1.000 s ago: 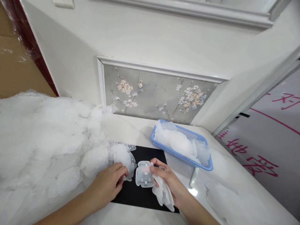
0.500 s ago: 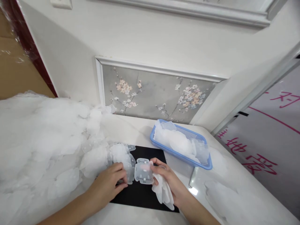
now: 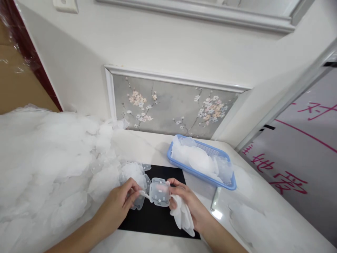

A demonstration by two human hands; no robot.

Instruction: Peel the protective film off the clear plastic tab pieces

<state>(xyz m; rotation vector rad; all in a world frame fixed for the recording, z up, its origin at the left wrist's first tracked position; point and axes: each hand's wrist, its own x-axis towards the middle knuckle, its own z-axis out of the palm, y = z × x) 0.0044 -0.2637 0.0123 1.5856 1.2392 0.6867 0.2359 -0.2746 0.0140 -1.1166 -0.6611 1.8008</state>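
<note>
In my right hand (image 3: 191,202) is a translucent plastic piece (image 3: 159,192) with rounded lobes, small slots and pale dots, pinched at its right edge. A bunch of similar whitish pieces (image 3: 183,216) hangs fanned out beneath the same hand's fingers. My left hand (image 3: 122,200) is closed, thumb against fingers, on a thin translucent piece (image 3: 144,194) seen nearly edge-on, close to the left side of the right hand's piece. Behind the left hand, a cluster of loose translucent pieces (image 3: 133,171) overlaps the left part of a black mat (image 3: 160,219).
A blue basket (image 3: 171,160) holding more whitish pieces stands behind the mat to the right. A large heap of frosted pieces (image 3: 47,151) covers the table's left side. A wall with a floral panel (image 3: 168,102) rises behind; a whiteboard (image 3: 297,140) stands at right.
My left hand has moved slightly up and now pinches a thin piece beside the right hand's piece. The right hand keeps its hold. The view has shifted a little.
</note>
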